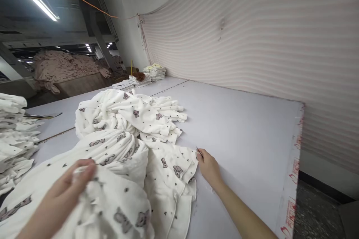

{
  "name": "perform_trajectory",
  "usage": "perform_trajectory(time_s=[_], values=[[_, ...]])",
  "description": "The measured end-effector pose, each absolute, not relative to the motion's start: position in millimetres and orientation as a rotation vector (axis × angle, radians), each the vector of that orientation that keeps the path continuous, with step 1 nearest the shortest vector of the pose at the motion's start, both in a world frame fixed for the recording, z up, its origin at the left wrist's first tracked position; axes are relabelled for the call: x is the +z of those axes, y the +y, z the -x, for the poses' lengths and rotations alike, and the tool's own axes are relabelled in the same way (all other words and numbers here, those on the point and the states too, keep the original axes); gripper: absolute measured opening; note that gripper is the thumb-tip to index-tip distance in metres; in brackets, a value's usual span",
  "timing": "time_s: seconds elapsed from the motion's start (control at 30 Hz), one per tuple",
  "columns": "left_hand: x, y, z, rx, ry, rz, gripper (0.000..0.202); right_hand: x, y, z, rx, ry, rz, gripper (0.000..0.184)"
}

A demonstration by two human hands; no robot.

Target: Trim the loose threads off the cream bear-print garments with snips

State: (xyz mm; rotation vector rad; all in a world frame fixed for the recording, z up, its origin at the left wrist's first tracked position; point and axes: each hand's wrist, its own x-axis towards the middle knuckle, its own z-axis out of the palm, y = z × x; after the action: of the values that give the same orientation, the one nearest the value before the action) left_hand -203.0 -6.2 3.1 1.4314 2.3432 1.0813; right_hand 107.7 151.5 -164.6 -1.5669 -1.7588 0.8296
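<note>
A large heap of soft white fabric (117, 149), printed with grey-pink animal figures and small dark marks, lies bunched across the table. My left hand (67, 190), slightly blurred, is closed with a fold of this fabric pinched between thumb and fingers. At the right edge of the heap, my right hand (209, 166) is closed around a thin dark pointed tool (199, 152); its exact kind is hidden by the fingers. That hand touches or nearly touches the fabric's layered corner.
More white fabric (14, 134) is piled at the left, near a dark flat strip (46, 115). Folded stacks (154, 73) stand at the table's far end. A striped pinkish sheet (246, 41) hangs along the right. The pale table (246, 127) ends at a red-printed edge.
</note>
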Motion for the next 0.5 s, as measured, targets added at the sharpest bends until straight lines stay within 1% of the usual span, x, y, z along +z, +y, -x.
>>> perform_trajectory(time_s=[0.1, 0.2, 0.27, 0.33, 0.4, 0.43, 0.5], values=[[-11.9, 5.9, 157.2, 0.894, 2.021, -1.742, 0.029, -172.4, 171.5, -104.7, 0.847, -1.838, 1.606, 0.023], [-23.2, 10.1, 126.1, 0.813, 1.811, -2.076, 0.027, -179.7, 178.7, -105.7, 0.886, -1.829, 1.635, 0.023], [-25.0, 8.7, 118.8, 0.837, 1.756, -2.18, 0.026, -180.7, 180.4, -110.0, 0.926, -1.785, 1.605, 0.023], [-22.8, 7.6, 119.8, 0.92, 1.785, -2.087, 0.024, -177.5, 180.1, -114.2, 1.006, -1.727, 1.529, 0.021], [-20.2, 10.5, 122.5, 0.994, 1.859, -1.853, 0.025, -169.8, 176.7, -114.9, 1.113, -1.657, 1.438, 0.019], [-20.0, 13.9, 122.1, 0.994, 1.885, -1.744, 0.028, -164.2, 173.5, -113.6, 1.168, -1.624, 1.39, 0.018], [-23.0, 23.6, 115.3, 0.869, 1.907, -1.623, 0.034, -149.4, 164.4, -107.8, 1.267, -1.577, 1.293, 0.016]])
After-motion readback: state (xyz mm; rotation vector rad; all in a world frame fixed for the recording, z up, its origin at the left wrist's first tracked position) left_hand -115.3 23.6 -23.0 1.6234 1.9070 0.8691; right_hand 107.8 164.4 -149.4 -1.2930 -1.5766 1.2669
